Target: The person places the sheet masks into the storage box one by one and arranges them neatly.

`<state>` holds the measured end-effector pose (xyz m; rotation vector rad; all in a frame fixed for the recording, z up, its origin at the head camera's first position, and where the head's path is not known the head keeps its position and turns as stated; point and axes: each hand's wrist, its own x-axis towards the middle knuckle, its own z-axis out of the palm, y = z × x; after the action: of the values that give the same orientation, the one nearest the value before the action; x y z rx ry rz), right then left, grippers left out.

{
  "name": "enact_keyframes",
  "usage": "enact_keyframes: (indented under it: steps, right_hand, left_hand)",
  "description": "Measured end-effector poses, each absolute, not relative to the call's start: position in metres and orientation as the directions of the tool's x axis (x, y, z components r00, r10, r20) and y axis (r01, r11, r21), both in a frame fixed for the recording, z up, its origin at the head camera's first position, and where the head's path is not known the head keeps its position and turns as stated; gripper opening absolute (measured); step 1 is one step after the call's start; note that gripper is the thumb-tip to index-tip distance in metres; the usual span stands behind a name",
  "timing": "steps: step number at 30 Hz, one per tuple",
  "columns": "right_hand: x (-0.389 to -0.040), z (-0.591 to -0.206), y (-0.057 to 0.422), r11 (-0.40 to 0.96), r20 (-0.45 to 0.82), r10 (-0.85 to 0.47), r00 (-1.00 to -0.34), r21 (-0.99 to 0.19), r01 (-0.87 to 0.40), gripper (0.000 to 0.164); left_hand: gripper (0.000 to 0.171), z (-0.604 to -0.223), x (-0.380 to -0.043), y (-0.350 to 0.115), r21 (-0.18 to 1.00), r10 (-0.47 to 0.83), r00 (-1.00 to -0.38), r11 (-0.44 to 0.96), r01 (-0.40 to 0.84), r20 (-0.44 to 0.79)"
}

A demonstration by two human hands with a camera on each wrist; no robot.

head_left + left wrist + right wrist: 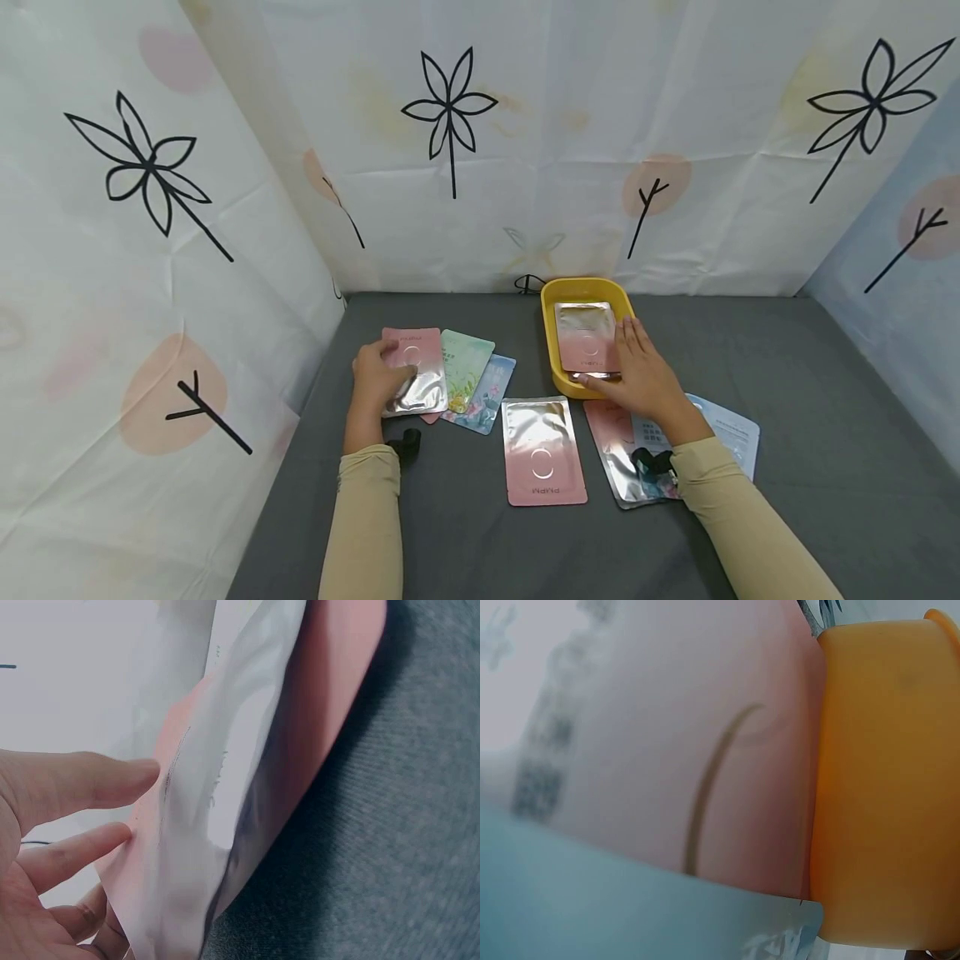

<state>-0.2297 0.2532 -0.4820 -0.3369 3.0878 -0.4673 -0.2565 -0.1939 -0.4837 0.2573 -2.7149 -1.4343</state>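
On the left, my left hand (377, 379) touches the top of a pink and silver sheet-mask sachet (427, 387) with its fingers and thumb. In the left wrist view those fingers (67, 859) are nearly straight at the sachet's edge (180, 885). Under and beside it fan out a green sachet (467, 362) and a blue floral one (491, 396). Over the near right side of a yellow basket (550, 333) lies my right hand (648, 383), fingers extended. Inside the basket, a pink and silver sachet (588, 337) lies beside its fingertips. The right wrist view does not show the hand.
A single pink and silver sachet (543, 458) lies in the middle front. Below the right forearm, a pink sachet (611, 442) overlaps a pale blue one (735, 433). Printed cloth walls (480, 233) border the grey table (450, 533).
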Motion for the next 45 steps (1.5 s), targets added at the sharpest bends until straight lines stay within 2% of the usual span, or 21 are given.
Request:
enact_keyframes:
  steps: [6,21,37,45]
  right_hand:
    - [-0.230,-0.481,0.253,0.933,0.035,-0.208,-0.977,-0.291,-0.210,0.126]
    - [-0.230,-0.484,0.252,0.935,0.036,-0.202,-0.979,-0.292,-0.204,0.128]
    - [-0.229,-0.481,0.253,0.933,0.050,-0.208,-0.977,-0.288,-0.213,0.126]
    - [-0.228,-0.481,0.252,0.931,0.051,-0.205,-0.977,-0.299,-0.211,0.127]
  left_hand:
    - [0.061,-0.483,-0.258,-0.195,0.833,-0.155,-0.987,0.549,-0.062,0.029]
    - [0.058,-0.479,-0.256,-0.194,0.849,-0.139,-0.990,0.527,-0.046,0.033]
    - [0.051,-0.460,-0.253,-0.176,0.890,-0.082,-0.974,0.429,0.156,0.210]
    - [0.047,-0.452,-0.246,-0.158,0.901,-0.045,-0.964,0.371,0.227,0.262]
